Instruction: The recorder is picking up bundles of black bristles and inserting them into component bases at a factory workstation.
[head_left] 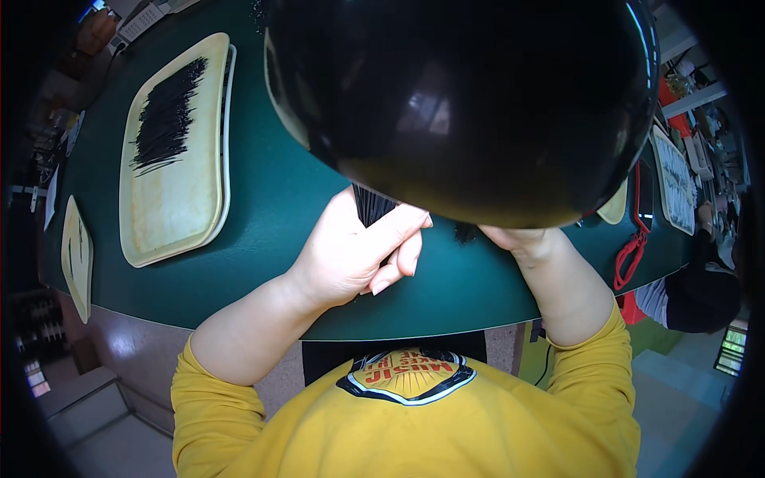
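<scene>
My left hand (351, 248) is closed around a bundle of thin black strands (372, 205), which stick up past the thumb; their far ends run behind a large glossy black dome (470, 111). Whether the strands are wires or bristles, I cannot make out. Only the wrist and lower part of my right hand (527, 241) show below the dome's rim. Its fingers, and anything in them, are hidden. Between the two hands, a small dark clump (465, 232) lies on the green table (430, 307).
To the left is a cream tray (171, 223) with many black strands laid side by side. A smaller cream tray (77, 271) sits at the left edge. On the right are a red cord (629, 259) on a dark flat device, a tray of small parts (674, 183) and another person (693, 299).
</scene>
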`<state>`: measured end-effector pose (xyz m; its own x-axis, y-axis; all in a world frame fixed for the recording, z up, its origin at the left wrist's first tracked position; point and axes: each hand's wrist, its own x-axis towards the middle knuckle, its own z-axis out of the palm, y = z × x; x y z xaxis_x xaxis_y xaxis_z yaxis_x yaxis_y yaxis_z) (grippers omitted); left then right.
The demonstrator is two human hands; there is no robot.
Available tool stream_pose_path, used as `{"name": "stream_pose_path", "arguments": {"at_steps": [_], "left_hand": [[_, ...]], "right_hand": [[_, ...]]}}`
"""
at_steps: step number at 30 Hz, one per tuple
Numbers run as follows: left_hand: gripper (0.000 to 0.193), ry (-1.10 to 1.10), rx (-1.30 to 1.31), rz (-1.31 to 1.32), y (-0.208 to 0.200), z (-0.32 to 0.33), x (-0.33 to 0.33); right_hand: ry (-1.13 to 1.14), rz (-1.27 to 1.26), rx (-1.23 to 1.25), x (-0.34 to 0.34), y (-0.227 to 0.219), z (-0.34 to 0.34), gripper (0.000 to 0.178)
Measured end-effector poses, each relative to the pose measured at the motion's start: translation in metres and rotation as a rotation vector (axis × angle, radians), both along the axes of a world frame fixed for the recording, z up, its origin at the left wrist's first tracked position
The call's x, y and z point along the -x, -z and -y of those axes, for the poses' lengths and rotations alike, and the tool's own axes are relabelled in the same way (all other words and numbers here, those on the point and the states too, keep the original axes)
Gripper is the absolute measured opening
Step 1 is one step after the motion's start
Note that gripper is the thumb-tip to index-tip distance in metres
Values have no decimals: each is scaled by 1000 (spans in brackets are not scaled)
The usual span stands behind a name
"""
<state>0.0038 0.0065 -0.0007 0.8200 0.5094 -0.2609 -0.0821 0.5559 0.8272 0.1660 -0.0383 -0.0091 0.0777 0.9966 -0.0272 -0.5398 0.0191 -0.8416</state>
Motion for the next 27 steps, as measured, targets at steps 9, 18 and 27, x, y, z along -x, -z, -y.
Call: {"name": "stream_pose_path", "arguments": {"at_steps": [9, 18, 27], "left_hand": [[10, 6, 91, 88, 15, -1, 5], [16, 3, 77, 195, 25, -2, 8], [17, -45, 37, -70, 7, -3, 3]], "right_hand": [[4, 340, -210, 0, 6, 1, 12], [239, 721, -525, -1, 13, 1, 17], [233, 825, -373, 4, 9, 4, 5]]}}
